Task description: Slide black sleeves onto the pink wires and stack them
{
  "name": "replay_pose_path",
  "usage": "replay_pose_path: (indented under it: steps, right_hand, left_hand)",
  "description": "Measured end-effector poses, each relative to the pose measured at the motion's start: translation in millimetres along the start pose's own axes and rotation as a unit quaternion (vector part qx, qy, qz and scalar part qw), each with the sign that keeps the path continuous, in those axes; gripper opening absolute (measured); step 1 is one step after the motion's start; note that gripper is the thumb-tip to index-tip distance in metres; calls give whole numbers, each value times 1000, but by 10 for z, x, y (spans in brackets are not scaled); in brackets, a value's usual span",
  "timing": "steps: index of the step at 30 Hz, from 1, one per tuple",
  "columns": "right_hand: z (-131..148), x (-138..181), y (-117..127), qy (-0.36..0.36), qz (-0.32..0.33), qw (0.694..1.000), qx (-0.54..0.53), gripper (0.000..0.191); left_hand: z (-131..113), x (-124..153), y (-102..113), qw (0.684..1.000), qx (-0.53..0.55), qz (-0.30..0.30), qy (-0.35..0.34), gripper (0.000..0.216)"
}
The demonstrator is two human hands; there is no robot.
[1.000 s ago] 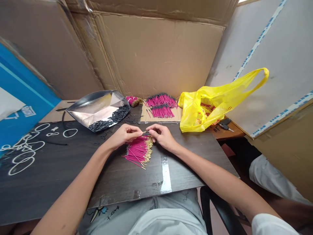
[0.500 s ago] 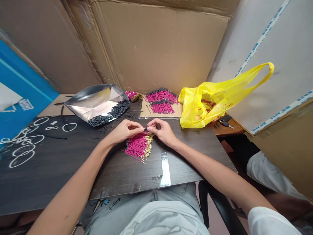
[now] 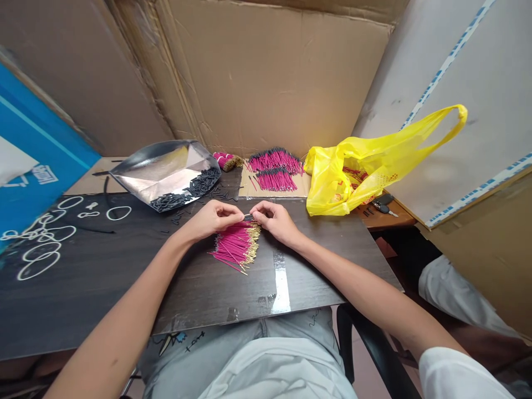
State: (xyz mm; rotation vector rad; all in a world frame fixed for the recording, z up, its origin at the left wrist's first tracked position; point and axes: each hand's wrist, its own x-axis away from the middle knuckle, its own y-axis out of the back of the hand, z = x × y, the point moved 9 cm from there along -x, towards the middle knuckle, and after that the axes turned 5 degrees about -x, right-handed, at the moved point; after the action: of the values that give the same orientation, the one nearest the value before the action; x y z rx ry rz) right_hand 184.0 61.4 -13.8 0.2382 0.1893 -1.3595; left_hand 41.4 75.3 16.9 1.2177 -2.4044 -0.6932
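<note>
My left hand [image 3: 220, 217] and my right hand [image 3: 275, 223] meet fingertip to fingertip just above the far end of a pile of thin magenta wires [image 3: 233, 244] with gold tips. The left thumb and forefinger pinch a thin wire whose end shows in the small gap between the hands. In the right fingertips is a small dark piece, seemingly a black tube; the fingers cover most of it. The pile lies on the dark table [image 3: 199, 299], its gold tips pointing right. Some dark pieces show at its far edge, under my fingers.
Black tubes [image 3: 203, 183] lie in an open silvery bag [image 3: 145, 166], with more scattered beside it. Black-ended magenta wires [image 3: 276, 180] rest on cardboard at the back, near a tied bundle [image 3: 226, 160]. A yellow plastic bag [image 3: 328, 194], keys [image 3: 386, 209] and white rubber bands [image 3: 39, 266] flank them.
The fingertips have shifted slightly, and a thin light-coloured length now shows between them where a dark piece showed before. The pile looks the same.
</note>
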Motion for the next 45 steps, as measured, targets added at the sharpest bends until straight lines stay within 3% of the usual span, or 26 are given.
replay_pose_path:
  steps: [9, 15, 21, 31, 38, 45]
  right_hand:
    - [100, -10, 37, 13, 36, 999, -8, 20]
    - [76, 44, -110, -96, 134, 979, -117, 40]
    - [93, 120, -219, -135, 171, 964, -150, 48]
    - [235, 111, -146, -19, 116, 993, -28, 49]
    - [174, 120, -204, -65, 125, 983, -119, 44]
    - [82, 123, -187, -125, 131, 969, -168, 44]
  left_hand:
    - [4, -13, 1, 999, -36, 7, -20, 36]
    - [-40, 10, -68, 997, -36, 52, -40, 33]
    - [-150, 55, -43, 998, -15, 35, -49, 35]
    - [-122, 35, -124, 997, 38, 55, -39, 33]
    - [-50, 32, -141, 985, 155, 79, -1, 36]
    - [-127, 66, -134, 993, 93, 69, -29, 32]
